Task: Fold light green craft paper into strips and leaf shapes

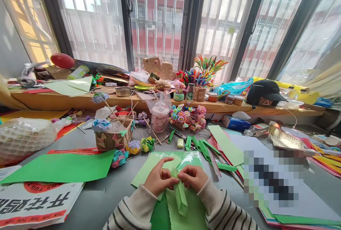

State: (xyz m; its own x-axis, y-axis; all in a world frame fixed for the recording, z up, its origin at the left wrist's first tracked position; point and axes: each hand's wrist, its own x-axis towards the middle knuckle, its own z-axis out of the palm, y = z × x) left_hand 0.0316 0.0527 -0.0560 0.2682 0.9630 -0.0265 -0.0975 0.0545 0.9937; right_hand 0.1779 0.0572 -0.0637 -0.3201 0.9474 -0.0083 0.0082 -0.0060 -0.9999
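Note:
Between my hands is a folded strip of light green paper [180,198], its long end hanging down toward me. My left hand [159,179] pinches its upper part, with the index finger raised. Thumb and finger of my right hand [194,178] press on the same strip from the other side. Under my hands lie light green sheets [145,173] and a darker green sheet [160,217]. Just beyond are several folded dark green paper pieces [204,149].
Left stand a basket of paper flowers [113,139] and a bright green sheet [61,166]. A lidded cup [160,118] and crocheted flowers [188,116] stand behind. Stacked paper [317,201] lies right; a black cap [263,93] rests on the cluttered sill [66,100].

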